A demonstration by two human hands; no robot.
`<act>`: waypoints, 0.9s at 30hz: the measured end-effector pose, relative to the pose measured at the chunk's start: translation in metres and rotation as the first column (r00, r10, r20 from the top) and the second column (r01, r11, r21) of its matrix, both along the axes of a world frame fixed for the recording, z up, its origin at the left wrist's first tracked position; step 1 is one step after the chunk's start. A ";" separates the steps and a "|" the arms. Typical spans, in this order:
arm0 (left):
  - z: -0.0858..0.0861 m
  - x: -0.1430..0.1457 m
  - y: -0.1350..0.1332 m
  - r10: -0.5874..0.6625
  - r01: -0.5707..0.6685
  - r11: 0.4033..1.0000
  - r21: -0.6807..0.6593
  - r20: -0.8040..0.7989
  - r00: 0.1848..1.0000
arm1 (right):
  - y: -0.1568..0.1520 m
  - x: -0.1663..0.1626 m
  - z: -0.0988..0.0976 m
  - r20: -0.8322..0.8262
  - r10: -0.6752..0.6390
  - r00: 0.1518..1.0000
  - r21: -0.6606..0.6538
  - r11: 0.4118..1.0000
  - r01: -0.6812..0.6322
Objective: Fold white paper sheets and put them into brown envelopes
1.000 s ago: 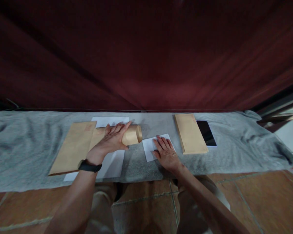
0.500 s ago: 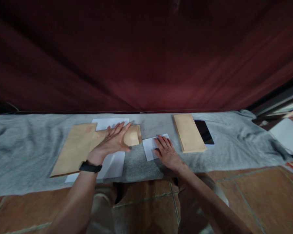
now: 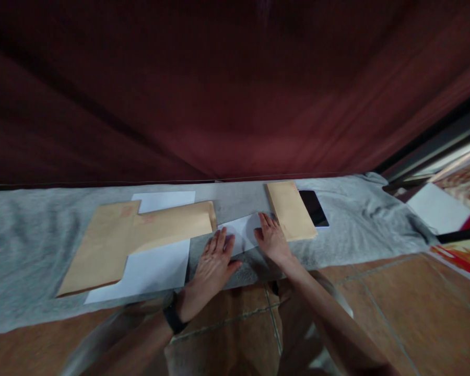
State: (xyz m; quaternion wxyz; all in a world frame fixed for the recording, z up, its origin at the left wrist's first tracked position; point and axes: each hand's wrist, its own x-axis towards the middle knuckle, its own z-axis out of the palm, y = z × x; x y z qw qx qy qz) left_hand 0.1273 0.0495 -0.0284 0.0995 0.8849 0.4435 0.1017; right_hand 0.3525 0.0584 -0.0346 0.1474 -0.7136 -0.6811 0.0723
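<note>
A: Item one, small white paper?
B: Small white paper (image 3: 243, 233), flat on the grey cloth (image 3: 31, 224), centre of the view. Left hand (image 3: 213, 263) at its 7 o'clock, fingers spread flat, tips on the paper's near-left edge, gripping nothing. Right hand (image 3: 272, 241) at its 3 o'clock, palm down, fingers extended, pressing the right edge.

A: Surroundings?
B: Long brown envelope (image 3: 172, 225) at 9 o'clock, lying over a large white sheet (image 3: 149, 266) and a wider brown envelope (image 3: 100, 250). Envelope stack (image 3: 292, 216) at 2 o'clock, a dark phone (image 3: 314, 208) just beside it.
</note>
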 end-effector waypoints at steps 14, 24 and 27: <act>-0.015 -0.001 0.012 -0.036 0.032 0.997 0.069 0.060 0.998 | -0.001 -0.006 0.032 -0.006 -0.223 0.975 -0.222 0.951 0.216; -0.023 -0.002 0.011 -0.012 0.008 0.999 0.054 0.076 0.997 | -0.001 0.000 0.034 -0.061 -0.223 0.973 -0.239 0.950 0.203; -0.023 -0.001 0.011 -0.016 0.013 0.998 0.069 0.047 0.999 | -0.004 0.000 0.031 -0.081 -0.205 0.975 -0.201 0.962 0.185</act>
